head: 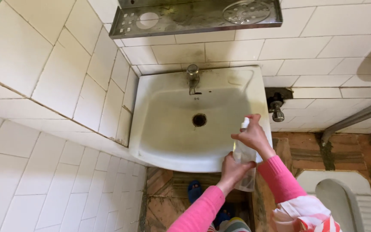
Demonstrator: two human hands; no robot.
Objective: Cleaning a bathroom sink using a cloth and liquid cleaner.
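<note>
White-tiled washrm – sink (pixel 159 141), both hands (pixel 232 169) (pixel 252 135) grip spray bottle (pixel 243 165).

The clear spray bottle (pixel 244 161) is partly covered by the left hand (pixel 233 168) and right hand (pixel 252 135). The squat toilet (pixel 349 199) and metal shelf (pixel 194 17) run past the frame's edges. Blue footwear (pixel 195 191) under the washbasin (pixel 168 141) is half hidden.

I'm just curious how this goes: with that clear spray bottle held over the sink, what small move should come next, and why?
Probably press the nozzle. The right hand sits on top of the clear spray bottle, the left hand steadies its body, and the white spray head seems to point toward the stained basin of the white sink. With the bottle already aimed, a squeeze seems the natural step.
</note>
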